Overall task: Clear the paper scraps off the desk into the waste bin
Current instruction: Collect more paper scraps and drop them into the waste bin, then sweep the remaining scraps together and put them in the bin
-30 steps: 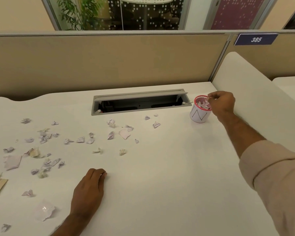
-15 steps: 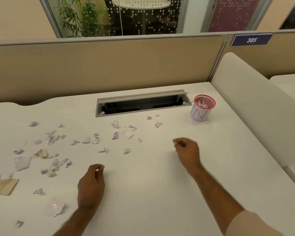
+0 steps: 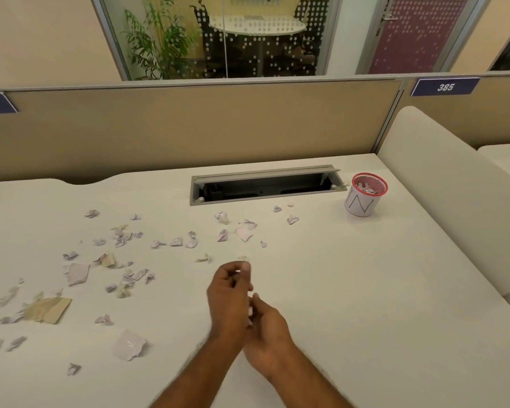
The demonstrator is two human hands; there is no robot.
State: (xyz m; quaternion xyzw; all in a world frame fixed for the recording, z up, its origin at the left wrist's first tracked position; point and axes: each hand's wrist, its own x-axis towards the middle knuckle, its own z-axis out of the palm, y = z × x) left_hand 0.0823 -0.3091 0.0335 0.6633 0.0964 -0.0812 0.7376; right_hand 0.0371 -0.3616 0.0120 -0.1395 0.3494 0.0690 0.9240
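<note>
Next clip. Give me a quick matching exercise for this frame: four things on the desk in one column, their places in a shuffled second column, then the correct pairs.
Things
1. waste bin
2. cable tray
3. tan paper piece
4. left hand

Places
A. near left part of the desk, among the scraps
B. far right of the desk, by the side panel
C. centre foreground, beside the right hand
D. sunk into the desk's back edge, lid open

Pairs: 1-B, 2-D, 3-A, 4-C
</note>
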